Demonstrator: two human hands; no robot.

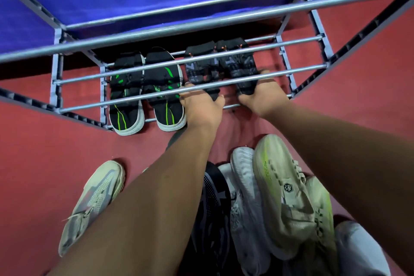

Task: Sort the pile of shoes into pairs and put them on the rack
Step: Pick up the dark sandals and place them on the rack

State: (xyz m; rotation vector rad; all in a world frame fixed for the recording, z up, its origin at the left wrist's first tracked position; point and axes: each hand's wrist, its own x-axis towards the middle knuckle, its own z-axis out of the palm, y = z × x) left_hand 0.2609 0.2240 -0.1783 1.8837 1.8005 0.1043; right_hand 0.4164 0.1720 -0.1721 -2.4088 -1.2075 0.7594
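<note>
- Nearest the camera, unsorted shoes are heaped on the red floor (44, 152): a pale sneaker (91, 204) at left, a white-and-lime sneaker (289, 197) at right.
- On the rack (192, 92), the black-and-green pair (146, 89) is set leftmost.
- Beside it, the black-and-grey pair (226, 67) is gripped, one shoe by the left hand (201, 105), one by the right hand (264, 96), under crossing bars.
- Bare rails are seen further right.

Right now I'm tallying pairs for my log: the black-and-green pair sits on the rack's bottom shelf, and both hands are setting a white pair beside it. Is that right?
Not quite. The head view shows the left hand and right hand setting a black-and-grey pair, not a white one, beside the black-and-green pair on the rack.
</note>
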